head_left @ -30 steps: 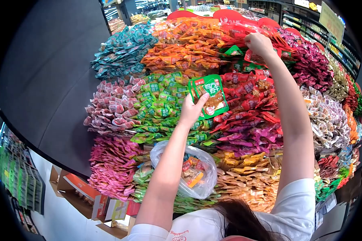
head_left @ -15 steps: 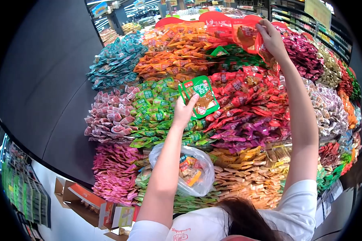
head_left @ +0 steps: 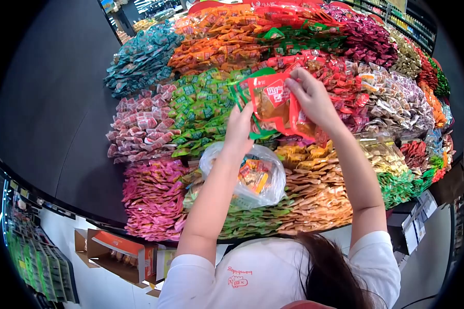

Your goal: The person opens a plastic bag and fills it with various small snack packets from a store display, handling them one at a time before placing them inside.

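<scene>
My left hand (head_left: pixel 238 126) is closed on a green snack packet (head_left: pixel 263 134), most of which is hidden behind red packaging. In my right hand (head_left: pixel 313 99) are red snack packets (head_left: pixel 271 106), pinched near their top edge and overlapping the green one. Both hands meet above the display, close together. Just below them, a clear plastic bag (head_left: pixel 278 181) lies with its mouth spread, and small wrapped snacks (head_left: pixel 254 174) show inside it. Part of the bag is covered by my left forearm.
Heaped packets surround the bag: green ones (head_left: pixel 196 110) to the left, pink ones (head_left: pixel 152 198) at the front left, orange-tan ones (head_left: pixel 319 198) at the front right. A dark sloping panel (head_left: pixel 62 118) borders the display on the left. Cardboard boxes (head_left: pixel 116 252) stand below the front edge.
My right hand has come down and inward from the far back row, bringing the red packets to the green one in my left hand. The view has tilted downward.
</scene>
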A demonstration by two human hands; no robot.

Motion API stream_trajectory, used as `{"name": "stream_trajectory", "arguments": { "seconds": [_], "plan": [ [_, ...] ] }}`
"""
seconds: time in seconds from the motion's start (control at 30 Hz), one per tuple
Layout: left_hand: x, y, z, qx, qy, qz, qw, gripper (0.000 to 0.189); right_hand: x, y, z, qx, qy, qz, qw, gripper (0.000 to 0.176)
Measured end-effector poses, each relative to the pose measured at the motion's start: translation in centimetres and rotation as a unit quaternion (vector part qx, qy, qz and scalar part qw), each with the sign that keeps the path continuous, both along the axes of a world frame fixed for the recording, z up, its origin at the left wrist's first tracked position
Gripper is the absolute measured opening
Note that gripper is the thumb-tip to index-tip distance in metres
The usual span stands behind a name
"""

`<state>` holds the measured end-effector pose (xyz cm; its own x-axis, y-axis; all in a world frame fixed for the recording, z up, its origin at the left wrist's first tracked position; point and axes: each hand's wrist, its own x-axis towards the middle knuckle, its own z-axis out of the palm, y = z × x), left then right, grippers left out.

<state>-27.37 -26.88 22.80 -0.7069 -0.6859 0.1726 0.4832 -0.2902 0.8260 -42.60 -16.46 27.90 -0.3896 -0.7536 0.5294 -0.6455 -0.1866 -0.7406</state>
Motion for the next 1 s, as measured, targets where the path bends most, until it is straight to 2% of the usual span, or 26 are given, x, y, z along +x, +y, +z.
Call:
{"name": "stream_trajectory", "arguments": {
  "seconds": [0.03, 0.1, 0.17, 0.23, 0.3, 0.37, 0.43, 0.5, 0.53, 0.57, 0.63, 0.7, 0.77, 0.9, 0.93, 0.97, 1.0],
  "plan": [
    [1.1, 0.6, -0.8, 0.006, -0.001, 0.002, 1.000, 0.029, 1.0, 0.0, -0.9, 0.020, 0.027, -0.016, 0.999, 0.018],
    [3.0, 1.4, -2.2, 0.194, 0.044, -0.080, 0.977, 0.040, 3.3, 0.0, -2.3, 0.037, 0.056, -0.031, 0.997, 0.016],
    [5.0, 2.0, -3.4, 0.215, 0.067, -0.093, 0.970, 0.043, 4.9, -0.8, -4.4, -0.007, 0.119, -0.036, 0.992, 0.015],
    [6.8, 2.5, -4.1, 0.231, 0.116, -0.130, 0.957, 0.048, 6.2, -1.8, -6.2, 0.008, 0.133, -0.032, 0.991, 0.015],
    [7.6, 2.9, -5.2, 0.246, 0.113, -0.110, 0.956, 0.042, 7.5, -2.2, -7.0, 0.019, 0.152, -0.030, 0.988, 0.015],
    [8.0, 2.6, -6.8, 0.191, 0.025, -0.047, 0.980, 0.036, 8.7, -2.6, -7.3, 0.044, 0.084, -0.025, 0.995, 0.016],
    [8.3, 2.3, -7.7, 0.224, 0.057, -0.058, 0.971, 0.034, 9.4, -2.6, -6.5, 0.093, 0.000, -0.041, 0.995, 0.016],
    [8.1, 2.8, -8.2, 0.142, 0.028, 0.042, 0.989, 0.033, 8.4, -3.6, -7.3, 0.020, -0.088, -0.017, 0.996, 0.018],
    [8.0, 2.7, -9.0, 0.102, -0.004, 0.070, 0.992, 0.030, 8.0, -4.1, -7.5, -0.020, -0.176, 0.032, 0.984, 0.021],
    [8.0, 2.7, -9.5, 0.104, -0.002, 0.069, 0.992, 0.030, 7.7, -4.0, -7.6, -0.024, -0.215, 0.021, 0.976, 0.022],
    [7.8, 2.8, -10.0, 0.048, -0.103, 0.064, 0.991, 0.028, 7.9, -3.8, -7.6, -0.017, -0.329, 0.049, 0.943, 0.022],
    [7.3, 3.5, -10.3, 0.041, -0.081, 0.049, 0.995, 0.034, 8.2, -4.4, -9.0, -0.046, -0.291, 0.007, 0.955, 0.022],
    [6.9, 4.3, -10.4, 0.011, 0.003, 0.034, 0.999, 0.034, 8.4, -5.2, -10.4, -0.089, -0.264, -0.033, 0.960, 0.023],
    [6.4, 5.1, -11.6, 0.057, 0.039, -0.004, 0.998, 0.038, 8.3, -5.4, -11.4, -0.112, -0.241, -0.085, 0.960, 0.019],
    [6.3, 5.6, -11.5, 0.049, 0.073, 0.029, 0.996, 0.037, 8.6, -5.3, -11.3, -0.110, -0.236, -0.095, 0.961, 0.018],
    [6.4, 5.5, -11.5, 0.051, 0.074, 0.025, 0.996, 0.037, 9.0, -5.4, -11.3, -0.107, -0.231, -0.104, 0.961, 0.018],
    [6.7, 5.4, -11.4, 0.007, 0.030, 0.040, 0.999, 0.036, 9.7, -5.9, -11.6, -0.160, -0.220, -0.097, 0.957, 0.019]
  ]
}}
